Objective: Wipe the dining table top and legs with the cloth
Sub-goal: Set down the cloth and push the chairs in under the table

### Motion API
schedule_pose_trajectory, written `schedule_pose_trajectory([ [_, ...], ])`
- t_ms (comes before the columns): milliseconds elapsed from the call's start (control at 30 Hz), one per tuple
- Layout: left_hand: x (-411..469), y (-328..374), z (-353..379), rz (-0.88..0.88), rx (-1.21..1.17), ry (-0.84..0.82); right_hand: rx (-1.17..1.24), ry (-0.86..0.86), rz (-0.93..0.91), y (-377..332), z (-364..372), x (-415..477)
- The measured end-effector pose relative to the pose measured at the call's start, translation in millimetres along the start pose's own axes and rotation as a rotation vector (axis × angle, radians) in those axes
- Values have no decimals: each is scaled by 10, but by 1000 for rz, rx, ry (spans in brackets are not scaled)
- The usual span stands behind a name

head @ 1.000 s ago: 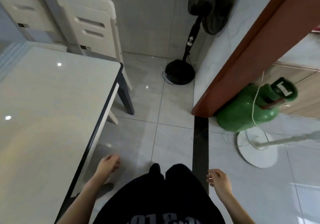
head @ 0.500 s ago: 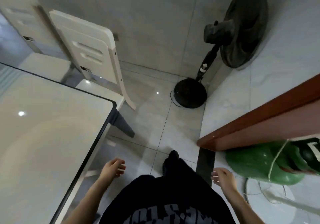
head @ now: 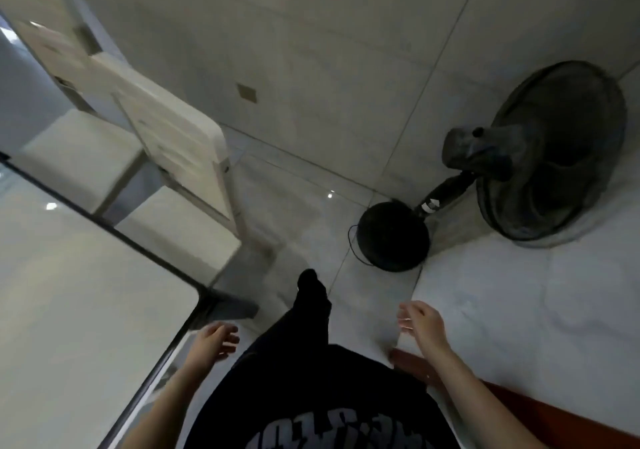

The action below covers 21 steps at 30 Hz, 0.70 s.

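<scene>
Hands [head: 213, 343] [head: 420, 324] hang empty, fingers [head: 405, 322] loosely curled.

1. We look down from head height; the desk [head: 69, 292] fills the lower left, its near corner pointing toward the middle of the view.
2. Two chairs stand behind the desk's far edge: the near chair [head: 180, 185] just beside the corner, the far chair [head: 65, 109] to its left.
3. Our left hand [head: 213, 343] hangs just right of the desk's edge, apart from it; our right hand [head: 420, 324] hangs further right.
4. Our leg [head: 311, 306] stretches forward between the hands.
5. A standing fan [head: 550, 157] stands ahead on the right, where two walls meet, its base [head: 393, 237] on the floor [head: 298, 188].
</scene>
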<state>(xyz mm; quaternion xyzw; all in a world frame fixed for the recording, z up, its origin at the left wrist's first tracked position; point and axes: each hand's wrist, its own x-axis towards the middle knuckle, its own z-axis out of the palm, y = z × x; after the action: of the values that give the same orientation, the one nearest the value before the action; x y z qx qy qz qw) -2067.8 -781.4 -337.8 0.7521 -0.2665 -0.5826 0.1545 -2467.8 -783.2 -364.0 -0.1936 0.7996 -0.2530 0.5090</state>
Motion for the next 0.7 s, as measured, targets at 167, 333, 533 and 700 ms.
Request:
schedule_pose_trajectory([
  [167,618,1116,167,75,19,-81,9,64,60,-414,-40,309],
  [333,903,2191,239,257,71,-100,78,87,99,-1081,-25,638],
  [533,940,2935,211,484,130,-68,194,-6,-67,-2428,270,1086],
  [700,844,3434,125,816,189,405,158,-222,-350,-3842,899,1408],
])
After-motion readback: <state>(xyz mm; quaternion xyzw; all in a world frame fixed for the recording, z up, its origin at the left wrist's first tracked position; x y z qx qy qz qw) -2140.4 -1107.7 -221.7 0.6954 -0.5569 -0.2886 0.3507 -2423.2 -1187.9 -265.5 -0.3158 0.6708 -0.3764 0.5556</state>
